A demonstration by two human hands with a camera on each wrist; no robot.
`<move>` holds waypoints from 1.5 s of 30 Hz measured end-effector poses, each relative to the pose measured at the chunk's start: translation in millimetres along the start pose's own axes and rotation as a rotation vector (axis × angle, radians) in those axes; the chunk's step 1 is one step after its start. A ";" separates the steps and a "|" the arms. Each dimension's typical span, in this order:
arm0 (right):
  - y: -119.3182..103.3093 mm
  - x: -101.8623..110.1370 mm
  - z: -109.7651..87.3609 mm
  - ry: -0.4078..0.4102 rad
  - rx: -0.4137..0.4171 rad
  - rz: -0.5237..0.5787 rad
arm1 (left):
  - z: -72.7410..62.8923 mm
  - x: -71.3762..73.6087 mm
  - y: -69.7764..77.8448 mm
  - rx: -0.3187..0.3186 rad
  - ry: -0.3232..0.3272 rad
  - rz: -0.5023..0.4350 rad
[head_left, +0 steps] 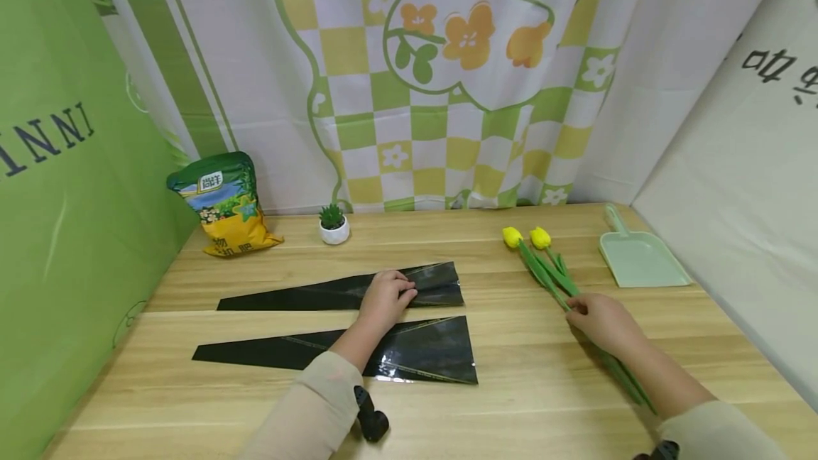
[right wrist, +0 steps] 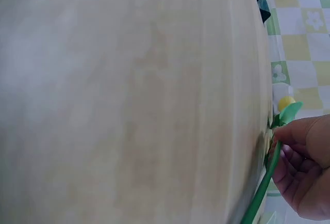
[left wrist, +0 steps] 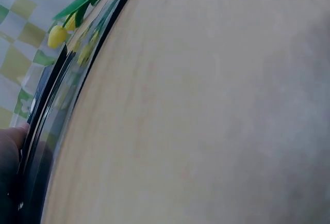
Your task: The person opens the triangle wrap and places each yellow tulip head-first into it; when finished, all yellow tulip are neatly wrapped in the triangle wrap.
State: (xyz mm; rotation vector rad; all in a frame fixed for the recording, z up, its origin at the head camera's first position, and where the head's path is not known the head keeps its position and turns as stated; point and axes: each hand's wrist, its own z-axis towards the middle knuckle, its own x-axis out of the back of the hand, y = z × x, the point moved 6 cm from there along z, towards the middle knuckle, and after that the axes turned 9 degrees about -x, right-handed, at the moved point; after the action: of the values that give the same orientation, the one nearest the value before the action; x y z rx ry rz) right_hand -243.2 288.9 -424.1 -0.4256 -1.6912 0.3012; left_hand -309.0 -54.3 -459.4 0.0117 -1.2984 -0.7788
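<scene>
Two artificial yellow tulips [head_left: 540, 275] with green stems and leaves lie at the right of the table, blooms toward the curtain. My right hand [head_left: 606, 321] pinches a green stem [right wrist: 263, 188] between thumb and fingers. The stems' lower ends show past the wrist, and whether both are held cannot be told. On the left, a long tapered black plastic sleeve [head_left: 307, 297] lies flat, with my left hand [head_left: 386, 297] resting on its wider part. A second, similar black sleeve [head_left: 428, 350] lies nearer, partly under the left forearm. In the left wrist view, only part of the hand shows.
A green and yellow printed bag [head_left: 224, 208] stands at the back left. Beside it sits a small succulent in a white pot [head_left: 334, 234]. At the back right lies a pale green dustpan [head_left: 642, 261]. Printed curtains [head_left: 441, 126] border the wooden table [head_left: 517, 389].
</scene>
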 end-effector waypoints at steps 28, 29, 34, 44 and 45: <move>-59.3 2.0 36.8 0.042 -0.120 1.066 | -4.2 7.5 -2.8 -0.062 0.178 -0.144; -59.3 2.1 38.2 0.065 -0.129 1.092 | -4.4 7.5 -2.8 -0.066 0.182 -0.137; -56.0 0.3 44.7 0.193 -0.206 1.222 | -5.4 8.8 -1.7 -0.080 0.216 -0.133; -51.5 -12.1 55.4 0.332 -0.324 1.340 | -6.8 10.1 -0.8 -0.070 0.241 -0.137; -52.0 -14.1 56.5 0.332 -0.326 1.348 | -7.0 10.0 -1.0 -0.065 0.238 -0.140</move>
State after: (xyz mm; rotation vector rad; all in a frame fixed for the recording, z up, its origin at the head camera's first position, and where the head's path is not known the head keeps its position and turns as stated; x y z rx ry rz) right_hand -302.8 238.4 -423.4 -1.7371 -0.8959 0.8587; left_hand -302.9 -63.1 -453.5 0.1406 -1.0537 -0.9105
